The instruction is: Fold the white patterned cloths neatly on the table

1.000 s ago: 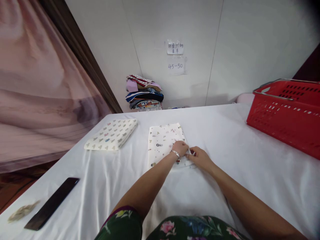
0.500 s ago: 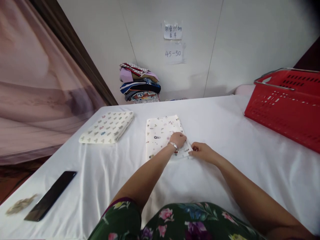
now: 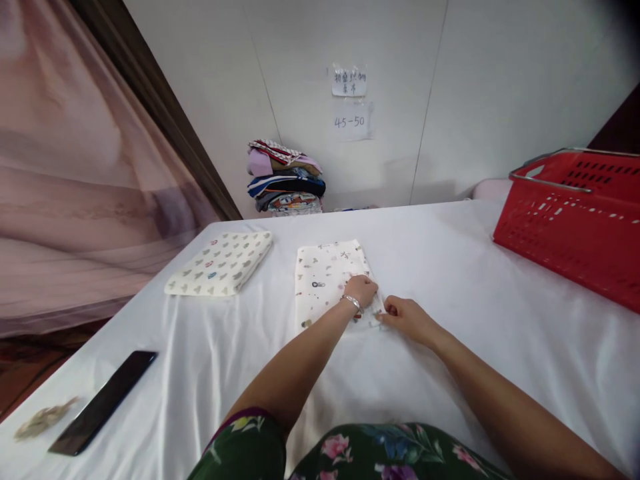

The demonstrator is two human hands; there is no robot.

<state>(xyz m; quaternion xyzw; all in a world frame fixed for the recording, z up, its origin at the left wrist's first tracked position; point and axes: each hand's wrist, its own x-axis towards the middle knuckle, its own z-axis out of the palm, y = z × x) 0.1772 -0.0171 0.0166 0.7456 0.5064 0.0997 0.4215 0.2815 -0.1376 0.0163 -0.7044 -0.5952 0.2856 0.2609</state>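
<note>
A white folded cloth with small scattered prints [image 3: 320, 267] lies flat in the middle of the white-covered table. My left hand [image 3: 361, 290], with a silver bracelet at the wrist, reaches across it, fingers curled on its right edge. The fingertips are partly hidden behind the hand. At the near right corner of the same cloth, my right hand [image 3: 404, 315] is closed in a pinch on the edge. Further left rests a second folded cloth, cream with grey mouse-head shapes [image 3: 220, 263], and neither hand touches it.
A red plastic basket [image 3: 570, 230] with a metal handle stands at the right. A dark phone-like slab [image 3: 105, 403] and a small beige bundle [image 3: 45, 420] lie at the near left. Stacked fabrics [image 3: 287, 183] sit beyond the far table edge [image 3: 390, 208], by the wall.
My view has tilted up slightly, so everything sits lower in the picture. My right hand has moved slightly left, closer to my left hand, at the cloth's right edge.
</note>
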